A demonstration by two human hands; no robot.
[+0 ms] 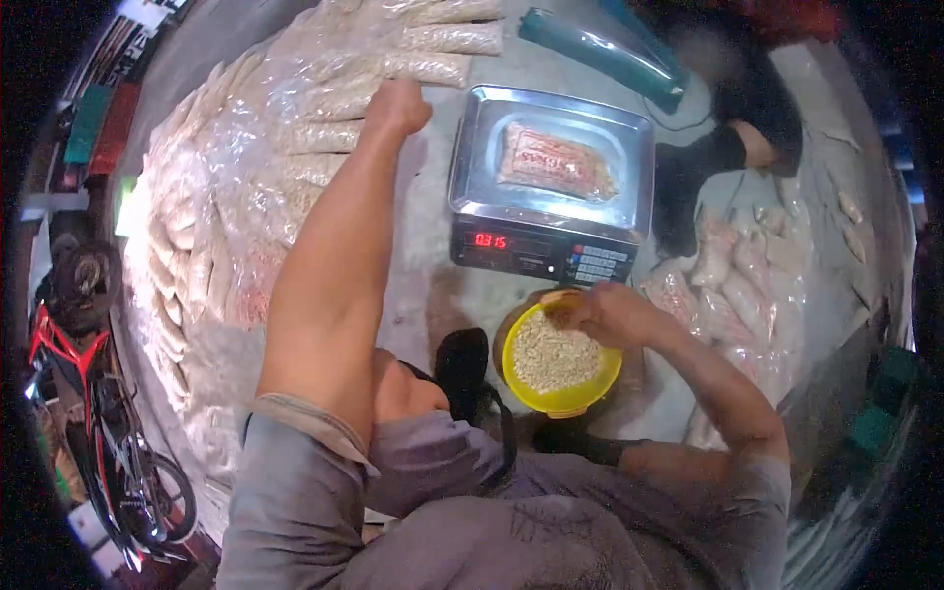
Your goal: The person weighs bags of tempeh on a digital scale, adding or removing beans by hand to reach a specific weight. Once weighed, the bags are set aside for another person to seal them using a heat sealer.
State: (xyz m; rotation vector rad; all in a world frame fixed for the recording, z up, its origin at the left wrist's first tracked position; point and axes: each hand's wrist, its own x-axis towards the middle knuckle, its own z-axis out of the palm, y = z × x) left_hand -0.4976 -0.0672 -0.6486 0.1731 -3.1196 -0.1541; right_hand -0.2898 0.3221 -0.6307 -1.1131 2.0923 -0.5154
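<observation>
My left hand [398, 106] is stretched far forward, closed like a fist, at the end of a filled plastic bag [428, 69]. Its fingers are turned away, so I cannot see what they grip, if anything. My right hand [607, 315] is bent over the far rim of a yellow bowl [562, 401] full of small pale pieces [556, 359]. Its fingers are closed around something with a tan edge, mostly hidden. Beyond the bowl stands a digital scale [506, 251] reading 0315. A filled clear bag with red print [556, 162] lies on its metal pan.
Many filled bags [221, 197] spread across the left side. More printed bags [733, 275] lie in plastic at the right. A green plastic roll [605, 59] rests behind the scale. Another person's dark-clothed leg [698, 162] is near it. A red motorbike [98, 423] stands far left.
</observation>
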